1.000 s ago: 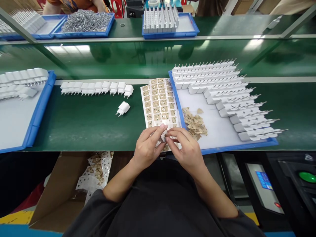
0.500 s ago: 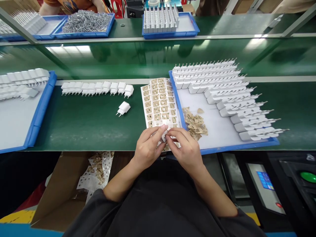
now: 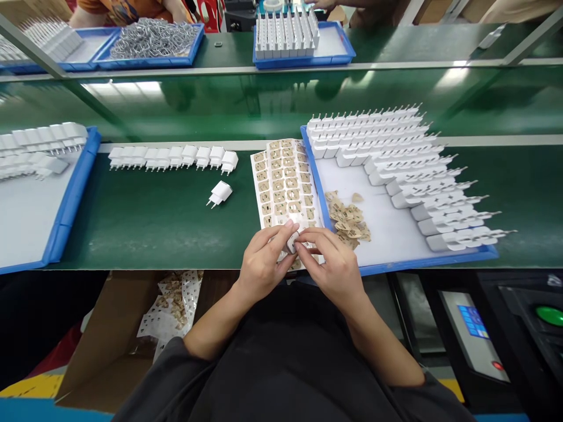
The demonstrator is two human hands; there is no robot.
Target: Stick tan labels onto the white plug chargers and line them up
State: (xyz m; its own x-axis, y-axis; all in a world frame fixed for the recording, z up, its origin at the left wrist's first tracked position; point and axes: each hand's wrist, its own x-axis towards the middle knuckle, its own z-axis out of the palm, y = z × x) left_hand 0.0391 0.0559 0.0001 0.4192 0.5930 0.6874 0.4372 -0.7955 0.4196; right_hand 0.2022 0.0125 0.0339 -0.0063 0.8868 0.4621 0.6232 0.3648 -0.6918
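The left hand [image 3: 263, 262] and the right hand [image 3: 334, 266] meet at the near edge of a green tabletop [image 3: 153, 223], fingertips pinched together around one small white charger plug [image 3: 292, 241] held between them. The plug is mostly covered by the fingers, so only a sliver of its white body shows.

Directly behind the hands lies a white sticker sheet [image 3: 284, 181] with rows of tan labels; its near end is hidden under the fingers. Touching the sheet's right edge is a blue-rimmed tray [image 3: 422, 264] holding long rows of white plugs with prongs pointing right, and a loose pile of peeled tan backings [image 3: 349, 220] near the tray's left side.

To the left, a single plug [image 3: 220, 193] lies on its side on the tabletop, and beyond it a row of plugs [image 3: 173, 157] stands in a line. Another blue tray [image 3: 73, 193] with plugs sits at the far left. Across a raised rail, further blue trays hold metal parts and upright white pieces. Below the tabletop's edge, a cardboard box [image 3: 114, 340] holds used sticker sheets.
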